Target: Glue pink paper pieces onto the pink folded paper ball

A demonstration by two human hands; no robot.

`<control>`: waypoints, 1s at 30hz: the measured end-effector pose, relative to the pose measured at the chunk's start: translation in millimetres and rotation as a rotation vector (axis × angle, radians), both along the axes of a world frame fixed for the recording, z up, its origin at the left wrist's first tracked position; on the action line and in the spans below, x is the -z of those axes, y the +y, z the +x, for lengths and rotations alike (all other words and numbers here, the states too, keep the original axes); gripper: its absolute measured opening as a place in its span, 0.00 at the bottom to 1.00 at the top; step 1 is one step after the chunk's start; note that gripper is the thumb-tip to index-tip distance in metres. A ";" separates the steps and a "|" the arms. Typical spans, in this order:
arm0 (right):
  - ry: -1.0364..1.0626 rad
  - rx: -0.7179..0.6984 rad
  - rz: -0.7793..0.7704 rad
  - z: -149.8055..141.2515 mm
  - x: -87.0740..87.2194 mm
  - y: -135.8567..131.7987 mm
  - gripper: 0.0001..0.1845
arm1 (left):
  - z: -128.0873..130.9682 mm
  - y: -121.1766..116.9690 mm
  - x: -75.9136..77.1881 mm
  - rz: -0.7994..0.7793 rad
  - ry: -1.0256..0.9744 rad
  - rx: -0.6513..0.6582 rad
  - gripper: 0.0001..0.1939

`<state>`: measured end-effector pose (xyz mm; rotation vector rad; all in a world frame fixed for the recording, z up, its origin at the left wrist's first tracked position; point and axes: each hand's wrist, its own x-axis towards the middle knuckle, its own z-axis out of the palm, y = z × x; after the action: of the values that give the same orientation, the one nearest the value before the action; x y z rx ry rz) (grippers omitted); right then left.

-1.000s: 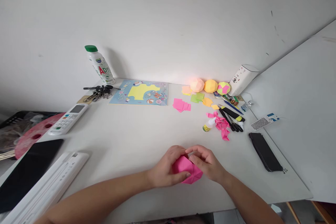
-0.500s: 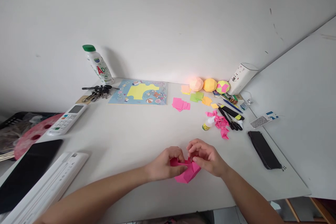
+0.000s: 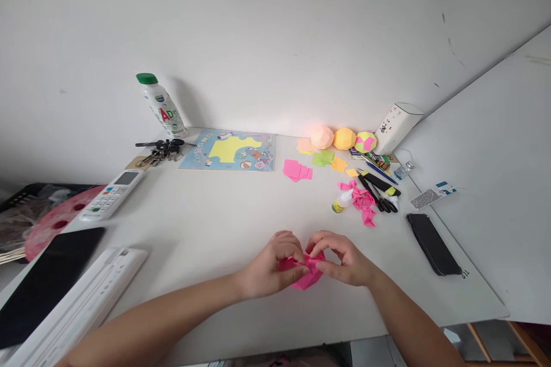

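Note:
Between my hands, near the front of the white table, is a faceted pink folded-paper piece [image 3: 307, 282]. My left hand [image 3: 279, 261] grips its left side, thumb in front and fingers curled over the top edge. My right hand [image 3: 342, 258] pinches the upper right edge between thumb and index finger. My fingers cover much of its top. Loose pink folded paper units [image 3: 363, 199] lie to the right, beside a small glue bottle [image 3: 342, 202] with a yellow-green label.
Paper balls [image 3: 344, 139] line the wall, with pink paper sheets [image 3: 296, 170] nearer. Scissors [image 3: 379, 198], a cutter [image 3: 381, 183] and a black pouch [image 3: 433, 245] lie right. At left are a remote [image 3: 111, 195], keys [image 3: 161, 151], a tablet [image 3: 47, 281] and a bottle [image 3: 162, 108].
My right hand's fingers have closed down onto the paper's upper edge. The pink piece has tipped and risen slightly, and my left fingers have shifted up a little.

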<state>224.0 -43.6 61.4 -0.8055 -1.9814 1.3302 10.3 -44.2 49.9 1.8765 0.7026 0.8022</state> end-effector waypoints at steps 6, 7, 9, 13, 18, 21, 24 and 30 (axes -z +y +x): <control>-0.067 0.137 -0.042 0.0 5.5 -2.5 0.06 | -2.1 3.3 1.0 -0.085 -0.118 0.049 0.07; -0.081 0.157 -0.049 -0.4 6.5 -2.8 0.06 | -2.4 3.5 2.3 -0.117 -0.140 0.056 0.07; -0.103 0.174 -0.061 -1.8 7.4 -3.4 0.07 | -3.2 4.5 6.0 -0.195 -0.181 0.075 0.07; -0.100 0.229 -0.046 -2.1 3.7 -3.1 0.07 | -4.2 9.1 17.7 -0.447 -0.271 0.129 0.08; 0.004 0.970 0.040 20.6 9.8 15.4 0.14 | -2.1 17.7 32.4 -0.837 -0.417 0.177 0.13; -0.063 1.188 0.215 39.5 29.5 39.1 0.28 | -1.2 21.5 37.5 -0.908 -0.452 0.180 0.13; -0.204 1.063 0.133 48.9 53.6 62.1 0.41 | -2.0 23.2 40.0 -0.942 -0.466 0.197 0.13; -0.289 0.942 0.108 42.0 63.3 76.1 0.29 | -4.8 23.9 36.2 -0.959 -0.447 0.220 0.13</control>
<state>266.0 32.5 -2.0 -1.6623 -1.4861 0.5611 5.5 -20.3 13.7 0.8474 0.4526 0.5555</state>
